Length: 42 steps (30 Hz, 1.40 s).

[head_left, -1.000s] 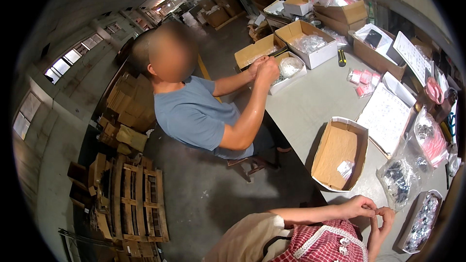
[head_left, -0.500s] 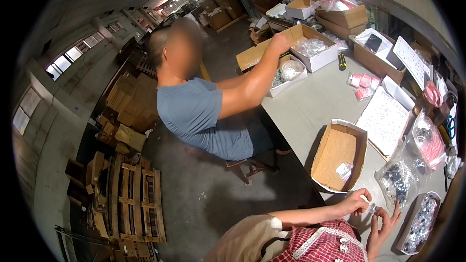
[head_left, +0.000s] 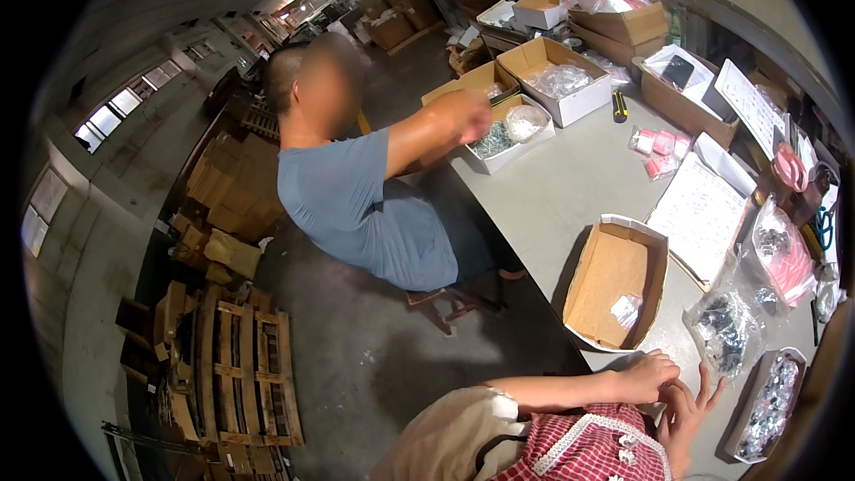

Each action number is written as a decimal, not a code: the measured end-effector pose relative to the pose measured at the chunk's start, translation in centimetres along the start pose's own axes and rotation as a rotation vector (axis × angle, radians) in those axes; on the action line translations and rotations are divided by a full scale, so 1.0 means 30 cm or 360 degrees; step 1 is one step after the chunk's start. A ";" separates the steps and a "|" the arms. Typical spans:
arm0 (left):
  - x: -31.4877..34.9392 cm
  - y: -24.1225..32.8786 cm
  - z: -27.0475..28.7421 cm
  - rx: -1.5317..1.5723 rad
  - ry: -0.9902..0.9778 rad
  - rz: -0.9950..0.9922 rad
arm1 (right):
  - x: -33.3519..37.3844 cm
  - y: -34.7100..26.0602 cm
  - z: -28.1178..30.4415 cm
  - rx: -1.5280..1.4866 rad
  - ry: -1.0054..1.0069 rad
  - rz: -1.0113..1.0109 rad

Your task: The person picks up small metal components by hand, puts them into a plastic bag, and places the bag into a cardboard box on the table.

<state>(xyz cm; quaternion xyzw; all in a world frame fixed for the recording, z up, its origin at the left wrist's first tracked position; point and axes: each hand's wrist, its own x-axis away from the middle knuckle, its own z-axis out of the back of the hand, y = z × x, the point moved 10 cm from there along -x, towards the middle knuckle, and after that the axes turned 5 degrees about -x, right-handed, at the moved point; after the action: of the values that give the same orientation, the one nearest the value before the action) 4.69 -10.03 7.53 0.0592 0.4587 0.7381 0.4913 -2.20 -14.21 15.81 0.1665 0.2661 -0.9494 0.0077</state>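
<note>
At the near edge of the table, my left hand (head_left: 648, 376) has its fingers curled into a pinch. My right hand (head_left: 686, 414) meets it there, thumb and forefinger together while the other fingers stretch up. Whatever they hold between them is tiny and covered by the fingers. Just beyond my left hand is a shallow cardboard box (head_left: 646, 254) with a small clear packet (head_left: 627, 310) lying inside. A clear plastic bag of dark small parts (head_left: 726, 334) lies beside my right fingertips. To its right stands a narrow white box filled with shiny small packets (head_left: 771, 405).
Across the table corner a seated co-worker (head_left: 365, 205) reaches over a white box of metal bits (head_left: 499, 147). Written sheets (head_left: 704, 218), pink packets (head_left: 659, 147), a yellow-black cutter (head_left: 620, 107) and a larger box of clear bags (head_left: 561, 80) lie further along.
My hands have come together, covering the small clear item seen between them before. The co-worker's hand has drawn back from the far box toward the nearer one. The view has shifted slightly.
</note>
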 end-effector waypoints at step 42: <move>0.039 -0.134 -0.010 0.0033 0.0024 0.0364 | 0.108 0.300 -0.250 0.0280 -0.0394 -0.0306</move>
<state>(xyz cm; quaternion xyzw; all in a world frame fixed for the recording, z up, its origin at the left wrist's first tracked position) 6.62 -8.91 3.98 0.1107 0.4603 0.7849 0.3998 -1.97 -17.88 4.22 0.0222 0.1937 -0.9786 -0.0650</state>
